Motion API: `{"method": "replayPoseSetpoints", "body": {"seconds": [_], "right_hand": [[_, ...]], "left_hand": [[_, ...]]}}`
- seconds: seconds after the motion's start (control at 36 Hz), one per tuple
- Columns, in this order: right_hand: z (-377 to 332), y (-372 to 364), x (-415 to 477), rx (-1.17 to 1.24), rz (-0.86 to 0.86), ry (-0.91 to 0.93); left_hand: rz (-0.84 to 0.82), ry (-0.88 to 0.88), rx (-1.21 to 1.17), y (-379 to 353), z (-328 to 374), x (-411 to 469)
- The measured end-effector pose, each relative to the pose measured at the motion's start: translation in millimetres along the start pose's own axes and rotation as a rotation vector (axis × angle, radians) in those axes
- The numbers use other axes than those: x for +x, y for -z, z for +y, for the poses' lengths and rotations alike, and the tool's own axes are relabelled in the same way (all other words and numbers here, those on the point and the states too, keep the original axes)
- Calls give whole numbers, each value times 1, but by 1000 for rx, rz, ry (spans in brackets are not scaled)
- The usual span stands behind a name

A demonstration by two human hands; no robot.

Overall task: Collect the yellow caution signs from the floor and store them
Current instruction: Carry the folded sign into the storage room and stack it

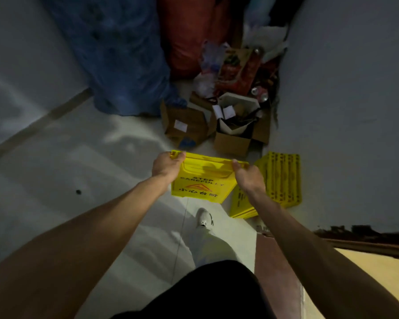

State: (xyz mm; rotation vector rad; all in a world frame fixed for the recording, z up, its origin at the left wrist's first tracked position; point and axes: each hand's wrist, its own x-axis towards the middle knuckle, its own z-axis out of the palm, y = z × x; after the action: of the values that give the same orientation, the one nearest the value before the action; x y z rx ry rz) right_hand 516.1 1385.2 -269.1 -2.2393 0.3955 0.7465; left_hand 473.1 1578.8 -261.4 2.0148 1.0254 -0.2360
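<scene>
I hold a folded yellow caution sign [203,180] in front of me, above the pale floor; it reads "STEP CAREFULLY" with a red triangle. My left hand [167,165] grips its top left corner and my right hand [247,177] grips its top right corner. Just to the right, a stack of several folded yellow caution signs [281,180] leans against the white wall, with more yellow signs [240,206] lying lower on the floor partly behind my right forearm.
Open cardboard boxes [233,132] with clutter sit ahead in the corner. Behind them stand a big blue bag [124,65] and a red bag [189,35]. A white wall [355,100] closes the right side. My white shoe [204,217] is below the sign.
</scene>
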Motion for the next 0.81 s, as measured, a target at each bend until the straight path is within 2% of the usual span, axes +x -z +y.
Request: {"method": "replayPoseSetpoints", "body": {"seconds": [0.36, 0.47, 0.64, 0.81], "right_hand": [[4, 30, 60, 302, 117, -238], [12, 23, 66, 403, 193, -323], [21, -1, 61, 556, 302, -449], [23, -32, 62, 702, 419, -676]], "left_hand": [[-248, -176, 283, -52, 105, 76], [-333, -227, 424, -72, 122, 92], [-556, -329, 603, -104, 139, 119], [-724, -490, 743, -142, 145, 135]]}}
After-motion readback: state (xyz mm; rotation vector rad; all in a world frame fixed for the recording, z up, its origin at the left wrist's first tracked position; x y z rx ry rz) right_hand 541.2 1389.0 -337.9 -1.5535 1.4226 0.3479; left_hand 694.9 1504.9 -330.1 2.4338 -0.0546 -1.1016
